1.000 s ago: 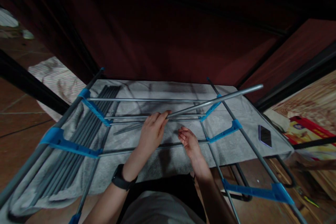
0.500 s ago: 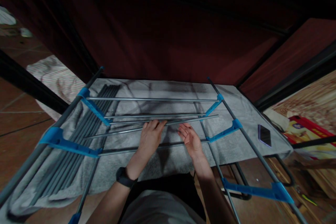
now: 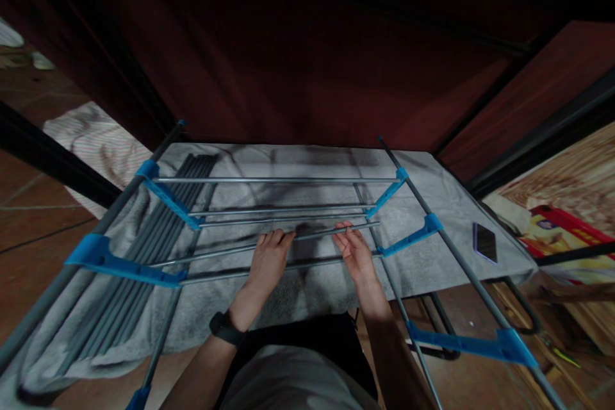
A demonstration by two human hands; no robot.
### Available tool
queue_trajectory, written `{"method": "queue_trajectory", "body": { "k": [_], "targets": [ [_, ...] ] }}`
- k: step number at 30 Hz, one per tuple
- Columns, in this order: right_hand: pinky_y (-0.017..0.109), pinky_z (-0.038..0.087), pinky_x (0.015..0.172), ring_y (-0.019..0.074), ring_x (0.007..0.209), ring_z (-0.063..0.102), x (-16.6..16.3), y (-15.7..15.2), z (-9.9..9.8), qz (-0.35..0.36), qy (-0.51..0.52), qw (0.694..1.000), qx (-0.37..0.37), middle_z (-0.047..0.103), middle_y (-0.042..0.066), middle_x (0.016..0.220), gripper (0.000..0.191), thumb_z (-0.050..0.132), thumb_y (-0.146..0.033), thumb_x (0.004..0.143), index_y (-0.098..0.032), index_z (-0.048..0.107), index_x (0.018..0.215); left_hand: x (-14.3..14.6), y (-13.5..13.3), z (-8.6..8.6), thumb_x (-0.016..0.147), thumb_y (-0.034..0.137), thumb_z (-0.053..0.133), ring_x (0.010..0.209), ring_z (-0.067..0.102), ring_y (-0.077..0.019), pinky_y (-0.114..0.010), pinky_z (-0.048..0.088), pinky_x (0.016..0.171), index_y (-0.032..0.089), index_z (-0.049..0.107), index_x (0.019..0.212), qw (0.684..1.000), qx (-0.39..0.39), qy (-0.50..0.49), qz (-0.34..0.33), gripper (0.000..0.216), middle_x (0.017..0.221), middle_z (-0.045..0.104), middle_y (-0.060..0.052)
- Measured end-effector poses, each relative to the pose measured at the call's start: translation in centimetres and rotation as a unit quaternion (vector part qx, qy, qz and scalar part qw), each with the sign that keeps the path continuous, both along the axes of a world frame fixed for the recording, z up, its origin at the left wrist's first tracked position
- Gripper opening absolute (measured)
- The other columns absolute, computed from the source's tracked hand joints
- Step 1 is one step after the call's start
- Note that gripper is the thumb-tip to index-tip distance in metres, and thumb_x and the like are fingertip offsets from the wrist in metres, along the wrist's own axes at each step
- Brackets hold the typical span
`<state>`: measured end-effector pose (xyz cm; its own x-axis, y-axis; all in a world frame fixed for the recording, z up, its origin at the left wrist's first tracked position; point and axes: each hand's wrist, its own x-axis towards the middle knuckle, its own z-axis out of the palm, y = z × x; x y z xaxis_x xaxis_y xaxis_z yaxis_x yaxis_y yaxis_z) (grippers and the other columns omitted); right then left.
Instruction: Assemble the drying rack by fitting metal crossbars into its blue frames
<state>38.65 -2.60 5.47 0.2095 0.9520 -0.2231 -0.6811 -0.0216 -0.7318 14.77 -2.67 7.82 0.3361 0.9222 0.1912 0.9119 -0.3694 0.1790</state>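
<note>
Over a desk [image 3: 454,198] draped in gray cloth [image 3: 288,163], a tubular frame [image 3: 464,266] with blue brackets [image 3: 408,241] is partly joined. Four crossbars [image 3: 278,180] span between its left and right sides; they look fitted at both ends, though the joints are too small to check. One more rod [image 3: 216,252] is loose, slanting between the third bar and the one nearest the person. The left hand [image 3: 270,253] is closed round it from above, near its middle. The right hand [image 3: 356,250] has its fingers curled at it, close to its right end; whether they grip or merely touch cannot be told. Neither end of the rod looks seated, so this piece seems not yet fitted. Also unused is a row of spare rods [image 3: 163,230] lying along the left part of the desk, and the lower right bracket [image 3: 466,343] seems to carry no crossbar so far.
</note>
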Motion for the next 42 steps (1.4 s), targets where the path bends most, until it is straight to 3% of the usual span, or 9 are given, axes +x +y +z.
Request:
{"method": "queue_trajectory", "body": {
  "k": [5, 13, 24, 28, 34, 42],
  "targets": [
    [0.032, 0.065, 0.086, 0.0173, 0.087, 0.076, 1.8, 1.1, -1.7, -0.049, -0.002, 0.998, -0.039, 0.081, -0.001, 0.091, 0.021, 0.091, -0.028, 0.074, -0.025, 0.071, 0.079, -1.4, 0.1, -1.1, 0.097, 0.008, 0.045, 0.099, 0.067, -0.0303, -0.044, 0.046, 0.090, 0.019, 0.074, 0.128, 1.000, 0.012, 0.007, 0.016, 0.045, 0.106, 0.073, -0.015],
    [0.028, 0.066, 0.076, 0.0153, 0.077, 0.076, 5.3, 2.4, -4.0, -0.092, -0.033, 0.993, -0.068, 0.078, -0.003, 0.079, 0.025, 0.091, -0.028, 0.076, -0.025, 0.067, 0.081, -5.6, 0.1, -3.0, 0.098, 0.015, 0.046, 0.096, 0.069, -0.0316, -0.045, 0.045, 0.089, 0.019, 0.074, 0.123, 0.997, 0.010, -0.006, 0.071, 0.038, 0.105, 0.077, -0.014],
    [0.032, 0.064, 0.085, 0.0151, 0.073, 0.071, 6.6, 2.5, -6.2, -0.112, -0.044, 0.988, -0.100, 0.074, -0.003, 0.077, 0.012, 0.078, -0.027, 0.079, -0.025, 0.067, 0.083, -8.4, -1.1, -4.4, 0.093, 0.019, 0.051, 0.102, 0.069, -0.0325, -0.049, 0.044, 0.099, 0.021, 0.072, 0.102, 0.989, -0.001, -0.064, 0.134, 0.024, 0.100, 0.077, -0.012],
    [0.033, 0.065, 0.085, 0.0156, 0.079, 0.074, 7.2, 2.5, -6.6, -0.092, -0.048, 0.991, -0.084, 0.077, -0.001, 0.084, 0.012, 0.077, -0.022, 0.077, -0.024, 0.070, 0.087, -9.1, -1.3, -4.5, 0.096, 0.021, 0.053, 0.101, 0.069, -0.0330, -0.048, 0.046, 0.096, 0.021, 0.074, 0.104, 0.990, -0.004, -0.057, 0.133, 0.023, 0.102, 0.077, -0.013],
    [0.034, 0.061, 0.103, 0.0155, 0.094, 0.075, 7.9, 2.0, -7.4, -0.063, -0.055, 0.994, -0.064, 0.078, 0.000, 0.098, 0.016, 0.079, -0.020, 0.075, -0.024, 0.072, 0.089, -8.8, -1.5, -4.3, 0.099, 0.022, 0.053, 0.106, 0.069, -0.0320, -0.048, 0.045, 0.101, 0.025, 0.075, 0.111, 0.988, 0.009, -0.079, 0.132, 0.025, 0.105, 0.077, -0.011],
    [0.039, 0.061, 0.104, 0.0193, 0.089, 0.075, 8.8, 2.7, -7.7, -0.089, -0.077, 0.983, -0.143, 0.075, 0.000, 0.083, 0.014, 0.081, -0.029, 0.076, -0.026, 0.068, 0.081, -8.5, -1.3, -5.0, 0.092, 0.021, 0.055, 0.096, 0.067, -0.0344, -0.053, 0.042, 0.105, 0.025, 0.075, 0.099, 0.964, 0.028, -0.225, 0.141, 0.021, 0.092, 0.075, -0.014]
  ]
}}
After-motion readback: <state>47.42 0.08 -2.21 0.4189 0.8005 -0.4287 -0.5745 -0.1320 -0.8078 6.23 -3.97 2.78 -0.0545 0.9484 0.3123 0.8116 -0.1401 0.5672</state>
